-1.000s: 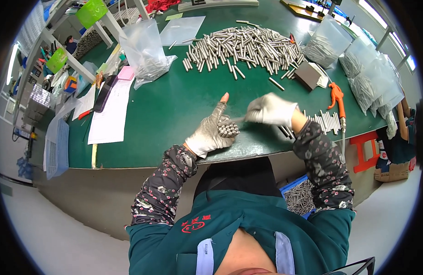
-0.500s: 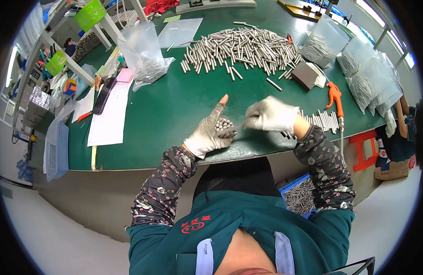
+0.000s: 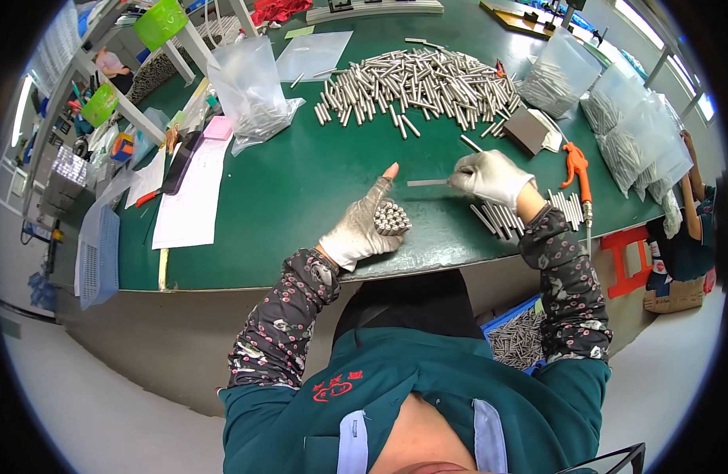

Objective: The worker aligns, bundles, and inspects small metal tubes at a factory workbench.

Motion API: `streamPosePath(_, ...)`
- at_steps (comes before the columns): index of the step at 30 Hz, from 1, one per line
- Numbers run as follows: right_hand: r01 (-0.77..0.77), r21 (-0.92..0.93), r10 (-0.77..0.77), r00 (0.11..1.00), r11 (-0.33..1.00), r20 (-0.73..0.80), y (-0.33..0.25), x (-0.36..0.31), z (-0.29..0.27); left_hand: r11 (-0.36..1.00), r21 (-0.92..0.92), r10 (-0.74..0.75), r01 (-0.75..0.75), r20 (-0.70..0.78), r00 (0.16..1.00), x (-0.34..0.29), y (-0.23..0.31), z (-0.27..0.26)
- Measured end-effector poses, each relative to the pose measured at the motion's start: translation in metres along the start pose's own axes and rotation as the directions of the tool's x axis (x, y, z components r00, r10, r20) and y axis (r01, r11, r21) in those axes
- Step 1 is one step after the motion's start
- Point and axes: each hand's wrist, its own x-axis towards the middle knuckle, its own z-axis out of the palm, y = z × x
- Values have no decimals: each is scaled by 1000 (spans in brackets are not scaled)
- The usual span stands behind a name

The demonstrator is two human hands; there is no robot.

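My left hand (image 3: 354,235), in a whitish glove with the thumb tip bare, is closed round a bundle of short metal pins (image 3: 392,218), their round ends showing. To the right, my gloved right hand (image 3: 497,180) pinches one metal pin (image 3: 427,183) by its end, held level and pointing left toward the bundle. Below and beside the right hand lies a row of pins (image 3: 498,221) on the green table, partly hidden by the hand and wrist. Farther back spreads a large pile of loose pins (image 3: 427,83).
Clear bags of pins (image 3: 552,83) stand at right, near a brown block (image 3: 526,132) and an orange air gun (image 3: 577,170). Another bag (image 3: 257,103), papers (image 3: 189,201) and a blue basket (image 3: 99,257) are at left. A blue bin of pins (image 3: 518,340) sits below the table edge.
My right hand has moved right and slightly up, away from the left hand, and a pin now shows in its fingers. More of the row of pins is uncovered. The left hand stays nearly still.
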Motion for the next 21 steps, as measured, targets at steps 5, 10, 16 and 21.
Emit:
streamPosePath(5, 76, -100, -93, 981, 992, -169, -10, 5, 35, 1000, -3, -1, 1, 10, 1000, 1, -2, 0)
streamPosePath(10, 265, -436, -446, 806, 860, -389, -46, -33, 30, 996, -88, 18, -16, 27, 999, -1, -3, -1)
streamPosePath(16, 430, 269, -318, 871, 862, -374, -38, -34, 78, 950, -262, 174, -167, 5, 985, 11, -3, 17)
streamPosePath(21, 323, 567, -172, 937, 758, -305, -21, -17, 100, 890, 370, 290, -266, -11, 957, 20, -16, 8)
